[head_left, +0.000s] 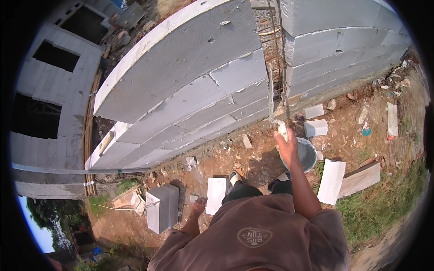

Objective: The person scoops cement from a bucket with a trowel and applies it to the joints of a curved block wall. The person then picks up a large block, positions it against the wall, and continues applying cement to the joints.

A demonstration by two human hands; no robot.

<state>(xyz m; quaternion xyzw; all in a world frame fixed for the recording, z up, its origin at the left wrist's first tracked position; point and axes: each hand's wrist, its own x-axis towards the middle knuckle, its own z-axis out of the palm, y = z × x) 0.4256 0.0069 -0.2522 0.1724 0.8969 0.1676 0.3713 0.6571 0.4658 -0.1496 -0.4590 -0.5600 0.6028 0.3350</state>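
The right grip (288, 145) is clamped on the trowel (271, 97), whose long blade points forward, beside steel bars (283, 54); the farther left grip (198, 207) is unclear

1. Brown shirt (226, 221) worn by the person: a pale printed emblem (254, 236) (rounded, with an outline around it) carries bold capital letters in two short stacked lines.
2. Beside those letters, within the outline: smaller marks, too tiny to make out.
3. Elsewhere, on walls, blocks and ground: no writing can be read.
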